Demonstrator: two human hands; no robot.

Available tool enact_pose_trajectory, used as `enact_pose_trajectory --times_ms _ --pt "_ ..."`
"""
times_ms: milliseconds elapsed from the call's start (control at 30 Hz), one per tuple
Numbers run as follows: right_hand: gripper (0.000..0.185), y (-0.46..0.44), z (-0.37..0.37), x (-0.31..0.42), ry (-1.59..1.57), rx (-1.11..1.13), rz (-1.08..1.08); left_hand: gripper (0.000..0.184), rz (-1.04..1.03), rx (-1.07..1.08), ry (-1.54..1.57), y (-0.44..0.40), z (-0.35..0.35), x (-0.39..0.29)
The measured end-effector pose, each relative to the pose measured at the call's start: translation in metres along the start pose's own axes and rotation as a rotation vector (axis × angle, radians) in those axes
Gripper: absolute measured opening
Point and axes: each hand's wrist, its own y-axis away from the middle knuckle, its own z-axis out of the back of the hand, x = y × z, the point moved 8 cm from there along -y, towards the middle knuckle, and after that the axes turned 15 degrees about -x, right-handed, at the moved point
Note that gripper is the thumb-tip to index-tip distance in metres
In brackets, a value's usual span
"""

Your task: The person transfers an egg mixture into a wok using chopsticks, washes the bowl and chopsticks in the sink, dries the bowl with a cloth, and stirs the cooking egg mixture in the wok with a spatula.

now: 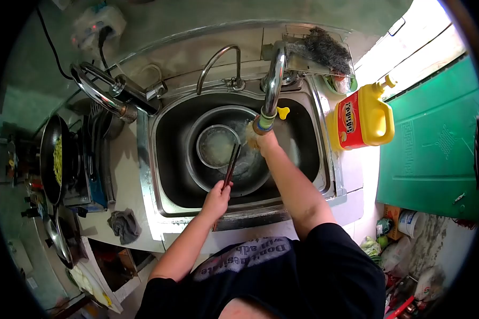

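Note:
My left hand [216,201] is closed around a pair of dark chopsticks [232,165], whose tips point up over the edge of a small metal bowl [210,139]. That bowl sits inside a larger metal basin [197,178] in the dark sink [170,189], and cloudy water shows in it. Under the spout of the tall faucet [274,80] is my right hand [266,140], at the basin's right side. The spout covers much of its fingers. Something pale and yellowish shows beside them, too unclear to name.
A yellow jug [361,117] with a red label stands on the counter right of the sink. Left are a second faucet [117,93], a frying pan [53,159] with food and a grey rag [124,226]. A wire rack [303,53] holds a dark scouring mesh behind.

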Motion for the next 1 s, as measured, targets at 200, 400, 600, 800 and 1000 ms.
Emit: enact_pose_trajectory --times_ms 200,400,600,800,1000 --pt "0.02 0.015 0.018 0.02 0.482 -0.036 0.23 0.023 0.288 0.098 0.374 0.0 -0.011 -0.02" --pt "0.026 0.022 0.035 -0.002 0.617 -0.057 0.185 0.036 -0.499 -0.251 -0.292 -0.034 -0.005 -0.033" --pt "0.049 0.04 0.019 -0.033 -0.024 -0.117 0.018 0.052 -0.417 -0.11 -0.733 -0.011 -0.049 -0.059" --pt "0.038 -0.005 0.025 -0.041 0.084 -0.263 0.052 0.057 -0.369 -0.051 -0.799 0.006 -0.045 -0.056" --pt "0.031 -0.023 0.029 -0.009 0.169 -0.295 0.096 0.056 -0.407 -0.102 -0.943 0.037 -0.008 -0.06"
